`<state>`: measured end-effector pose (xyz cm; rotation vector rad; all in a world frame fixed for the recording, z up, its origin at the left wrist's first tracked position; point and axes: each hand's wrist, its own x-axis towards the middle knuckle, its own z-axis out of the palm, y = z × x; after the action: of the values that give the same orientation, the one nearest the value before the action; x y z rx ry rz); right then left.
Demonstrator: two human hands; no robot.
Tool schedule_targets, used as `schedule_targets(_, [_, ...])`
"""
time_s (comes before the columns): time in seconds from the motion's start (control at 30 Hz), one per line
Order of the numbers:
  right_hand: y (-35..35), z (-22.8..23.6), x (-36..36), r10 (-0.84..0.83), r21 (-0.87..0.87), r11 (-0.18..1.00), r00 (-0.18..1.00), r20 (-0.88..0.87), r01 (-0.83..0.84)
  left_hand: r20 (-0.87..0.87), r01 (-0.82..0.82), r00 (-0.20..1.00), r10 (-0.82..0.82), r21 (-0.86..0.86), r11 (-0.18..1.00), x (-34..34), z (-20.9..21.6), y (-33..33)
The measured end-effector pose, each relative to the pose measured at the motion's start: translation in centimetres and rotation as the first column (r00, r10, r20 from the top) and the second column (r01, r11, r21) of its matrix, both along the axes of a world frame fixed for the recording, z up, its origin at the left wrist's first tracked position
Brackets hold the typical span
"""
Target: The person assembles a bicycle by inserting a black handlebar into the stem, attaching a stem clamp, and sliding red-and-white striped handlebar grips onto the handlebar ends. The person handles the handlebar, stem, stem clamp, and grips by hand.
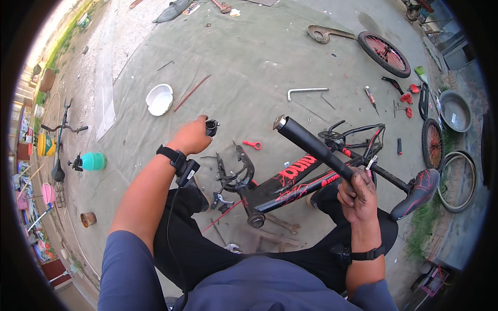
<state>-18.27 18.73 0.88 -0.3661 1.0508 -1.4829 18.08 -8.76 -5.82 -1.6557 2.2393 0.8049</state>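
My left hand (190,136) is closed round a small black clamp-like bike part (211,127), held over the ground sheet. My right hand (358,196) grips the thin end of a black tube (311,142), which widens toward a silver-coloured metal end tilted up and left. Below it lies a black and red bike frame (295,179) between my legs, its saddle (416,194) by my right knee. A black forked part (236,168) rests by the frame's front end, with a red ring-ended tool (252,145) just beyond.
A white bowl (159,99), a red rod (192,93) and an L-shaped wrench (308,91) lie ahead on the sheet. To the right are a screwdriver (371,99), a wheel (384,54) and a grey basin (455,111). A green bottle (93,161) stands left.
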Motion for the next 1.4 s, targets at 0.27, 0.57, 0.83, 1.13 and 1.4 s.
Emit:
schedule_targets(0.27, [-0.7,-0.2,0.4,-0.034,0.094,0.995,0.999,-0.020,0.036,-0.204,-0.015,0.979,-0.017,-0.154,0.988,-0.7,-0.6,-0.2])
schedule_targets(0.57, [-0.2,0.1,0.6,0.066,0.045,0.997,0.981,-0.180,-0.059,-0.827,0.150,0.477,0.297,0.409,0.900,-6.7,12.0,6.4])
schedule_targets(0.83, [0.2,0.1,0.6,0.101,-0.011,0.994,0.974,-0.201,-0.106,-0.825,0.162,0.481,0.296,0.416,0.895,-6.1,13.0,8.3])
schedule_targets(1.13, [-0.2,0.8,0.6,0.116,0.051,0.993,0.980,-0.162,-0.109,-0.845,0.177,0.444,0.297,0.408,0.896,-5.4,12.4,7.9])
schedule_targets(1.4, [-0.6,1.3,0.6,0.240,0.167,0.966,0.925,-0.295,-0.198,-0.825,0.228,0.513,0.235,0.395,0.890,-5.7,11.6,8.3])
